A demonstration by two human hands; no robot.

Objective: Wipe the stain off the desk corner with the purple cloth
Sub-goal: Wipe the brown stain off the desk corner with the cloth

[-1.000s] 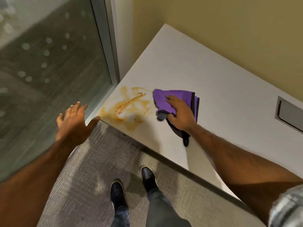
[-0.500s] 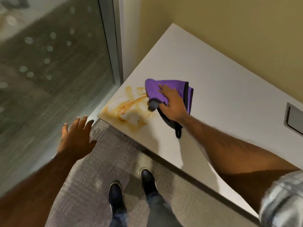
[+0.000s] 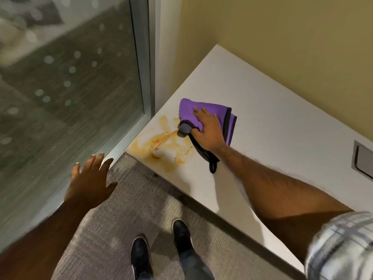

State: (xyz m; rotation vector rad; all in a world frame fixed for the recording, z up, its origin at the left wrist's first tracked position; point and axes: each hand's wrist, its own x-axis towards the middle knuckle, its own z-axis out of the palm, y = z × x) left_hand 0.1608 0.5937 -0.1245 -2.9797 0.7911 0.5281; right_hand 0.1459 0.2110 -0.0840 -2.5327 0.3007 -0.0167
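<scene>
An orange-brown stain [image 3: 161, 144] is smeared across the near left corner of the white desk [image 3: 262, 122]. A folded purple cloth [image 3: 191, 114] with a dark edge and a hanging loop lies on the desk, its left tip touching the stain's right side. My right hand [image 3: 207, 130] presses flat on the cloth, thumb curled around its grey folded corner. My left hand [image 3: 90, 178] hovers open above the carpet, left of the desk corner, holding nothing.
A glass panel with a metal frame [image 3: 146, 77] stands just left of the desk corner. A yellow wall [image 3: 282, 37] runs behind the desk. A grey cable hatch [image 3: 363, 158] sits in the desk at the right. My shoes [image 3: 141, 255] stand on grey carpet.
My right hand has slid the cloth left until it reaches the stain's edge. My left hand has drawn back from the desk corner and dropped lower over the carpet.
</scene>
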